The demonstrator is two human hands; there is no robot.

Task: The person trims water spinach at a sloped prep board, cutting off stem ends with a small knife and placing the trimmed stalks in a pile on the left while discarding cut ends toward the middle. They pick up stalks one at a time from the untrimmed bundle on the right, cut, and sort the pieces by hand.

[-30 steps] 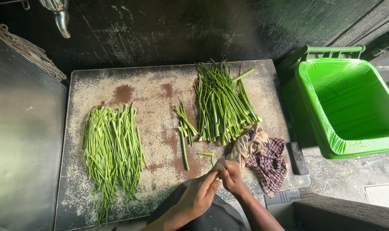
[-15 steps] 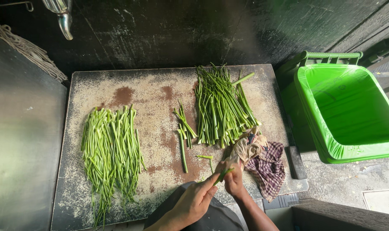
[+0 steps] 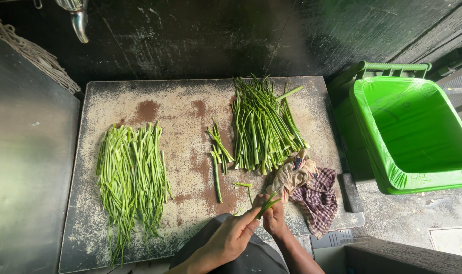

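Note:
At the near edge of a worn stone slab [image 3: 190, 106], my left hand [image 3: 231, 237] and my right hand [image 3: 273, 219] meet around one thin green stalk [image 3: 267, 204], both pinching it. A long pile of green stalks [image 3: 131, 177] lies on the slab's left side. A second, thicker pile of green stalks [image 3: 261, 124] lies at the right. A few loose stalks [image 3: 218, 152] rest between the piles, just beyond my hands.
A crumpled checked cloth [image 3: 312, 190] lies on the slab right of my hands. A green bin [image 3: 419, 167] with a green liner stands to the right. A metal tap [image 3: 78, 20] hangs at the top left over a dark wall.
The view has shifted slightly. My hands have stayed at the slab's near edge, working the same thin stalk, which now sticks up between the fingers.

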